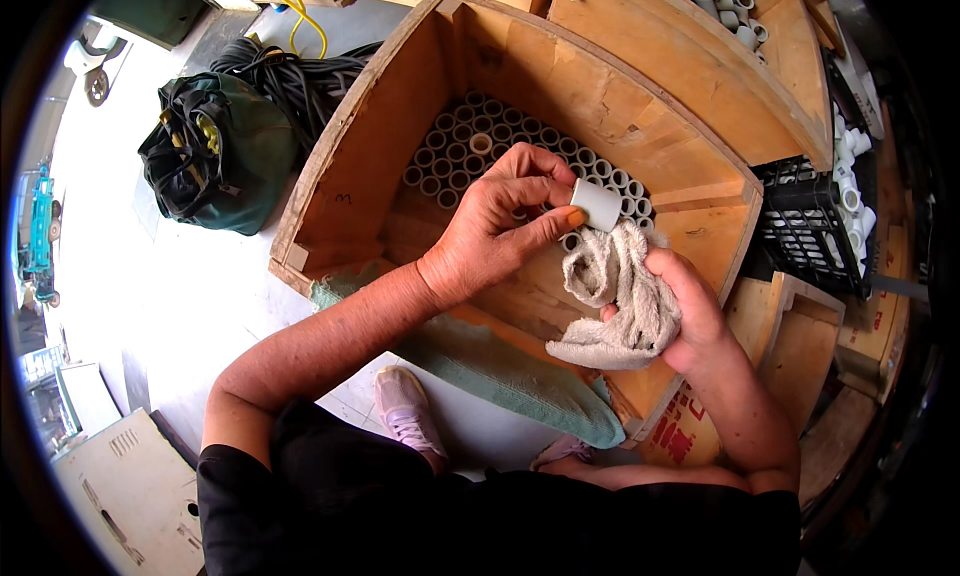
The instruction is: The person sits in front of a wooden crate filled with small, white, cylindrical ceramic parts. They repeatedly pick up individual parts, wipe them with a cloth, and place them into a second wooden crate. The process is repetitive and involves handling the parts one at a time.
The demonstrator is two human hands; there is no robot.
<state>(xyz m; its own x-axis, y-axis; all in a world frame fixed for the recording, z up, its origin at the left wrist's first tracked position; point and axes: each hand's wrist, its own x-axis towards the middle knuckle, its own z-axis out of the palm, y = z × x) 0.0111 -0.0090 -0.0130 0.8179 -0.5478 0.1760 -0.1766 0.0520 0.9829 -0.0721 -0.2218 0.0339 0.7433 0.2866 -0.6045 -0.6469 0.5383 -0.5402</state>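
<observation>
My left hand (499, 220) pinches a short white plastic pipe coupling (598, 205) between thumb and fingers. Below it, a bunched off-white terry rag (630, 306) is gripped in my right hand (686, 302), its upper folds reaching the coupling's lower edge. Both hands are over a large wooden box (525, 58). On the floor of that box, many similar pipe fittings (456, 152) stand on end in close rows, open ends up; one ring (480, 143) looks more pinkish than the others. My left hand and the rag hide part of the rows.
A green towel (510, 381) drapes over the box's near edge. Beyond stands another wooden box (675, 73) with loose fittings (731, 6). A black plastic crate (810, 223) of fittings is at right. At left lie a dark green bag (225, 156) and coiled black cable (300, 81).
</observation>
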